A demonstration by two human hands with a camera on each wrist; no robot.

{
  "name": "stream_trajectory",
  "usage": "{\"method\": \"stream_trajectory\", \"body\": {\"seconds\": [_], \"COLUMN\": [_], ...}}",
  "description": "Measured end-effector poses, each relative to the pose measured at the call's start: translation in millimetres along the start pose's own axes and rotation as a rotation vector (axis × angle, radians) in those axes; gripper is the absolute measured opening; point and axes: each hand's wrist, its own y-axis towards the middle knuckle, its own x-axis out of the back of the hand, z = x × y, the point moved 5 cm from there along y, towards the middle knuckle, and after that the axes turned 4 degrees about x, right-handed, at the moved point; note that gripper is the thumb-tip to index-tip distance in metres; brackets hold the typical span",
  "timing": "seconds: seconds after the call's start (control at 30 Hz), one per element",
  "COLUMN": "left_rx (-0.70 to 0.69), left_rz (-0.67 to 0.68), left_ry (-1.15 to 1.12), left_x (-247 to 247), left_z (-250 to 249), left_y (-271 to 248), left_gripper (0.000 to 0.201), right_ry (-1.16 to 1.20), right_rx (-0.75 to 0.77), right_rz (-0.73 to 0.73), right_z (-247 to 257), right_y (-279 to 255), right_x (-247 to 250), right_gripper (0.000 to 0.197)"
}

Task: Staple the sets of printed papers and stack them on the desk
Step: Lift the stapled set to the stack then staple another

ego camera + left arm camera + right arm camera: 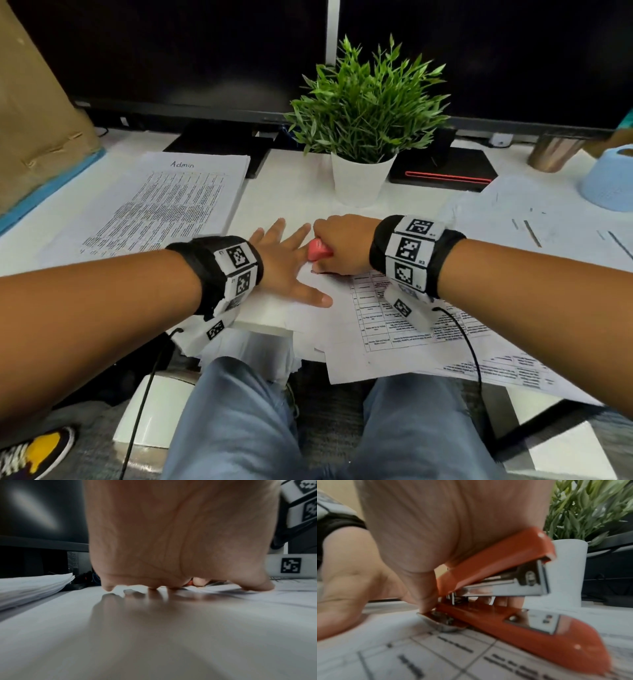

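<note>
1. A stack of papers headed "Admin" (pixel 161 202) lies at the left of the worktop (pixel 281 178); I judge it the finished pile, though no staple shows.
2. The left hand (pixel 284 263) lies flat with fingers (pixel 274 230) spread, pressing the current set of printed papers (pixel 387 318) at the front edge.
3. The right hand (pixel 342 245) curls round the red stapler (pixel 522 608), which rests on that set with its mouth agape, so this staple looks not yet driven.
4. A white pot (pixel 361 180) holds a green plant (pixel 368 102).
5. More loose sheets (pixel 534 219) lie at the right, likely still to do.
</note>
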Motion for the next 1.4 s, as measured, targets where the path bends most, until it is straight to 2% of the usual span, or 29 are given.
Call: {"method": "stream_trajectory", "body": {"seconds": [0.13, 0.33, 0.4, 0.47, 0.53, 0.6, 0.7, 0.73, 0.83, 0.93, 1.0, 1.1, 1.27, 1.4], "left_rx": [0.015, 0.051, 0.068, 0.074, 0.062, 0.052, 0.057, 0.063, 0.062, 0.052, 0.049, 0.053, 0.070, 0.068], "left_rz": [0.005, 0.049, 0.052, 0.047, 0.036, 0.022, 0.018, 0.027, 0.044, 0.059, 0.066, 0.061, 0.045, 0.020], "left_ry": [0.045, 0.111, 0.115, 0.109, 0.073, 0.027, 0.030, 0.041, 0.075, 0.052, 0.033, -0.005, 0.010, 0.026], "left_x": [3, 9, 8, 8, 8, 9, 10, 9, 9, 9, 8, 5, 4, 4], "left_z": [-1, -5, -5, -5, -5, -5, -6, -6, -7, -6, -4, -3, -2, -2], "left_y": [-1, -7, -6, -6, -6, -6, -7, -8, -7, -5, -3, -1, 3, 4], "left_gripper": [0.108, 0.096, 0.096, 0.098, 0.104, 0.110, 0.112, 0.110, 0.105, 0.111, 0.113, 0.112, 0.114, 0.113], "right_ry": [-0.066, -0.232, -0.300, -0.460, -0.582, -0.650, -0.601, -0.571, -0.259, 0.058, 0.099, 0.094, 0.177, 0.251], "right_rx": [0.031, 0.178, 0.245, 0.314, 0.346, 0.390, 0.432, 0.419, 0.222, 0.034, -0.029, -0.007, -0.057, -0.094], "right_rz": [-0.087, -0.144, -0.189, -0.223, -0.176, -0.158, -0.257, -0.221, -0.147, -0.088, -0.028, 0.036, 0.145, 0.197], "right_z": [7, 22, 27, 35, 38, 42, 43, 44, 30, 11, 4, 6, 0, -9], "right_y": [-4, -14, -18, -23, -27, -31, -36, -35, -30, -20, -16, -8, 4, 10], "right_x": [-1, 3, 3, 2, -1, -4, -1, 0, 6, 3, 2, 3, 4, 5], "right_gripper": [0.043, 0.032, 0.027, 0.030, 0.032, 0.025, 0.019, 0.023, 0.032, 0.035, 0.038, 0.026, 0.037, 0.035]}}
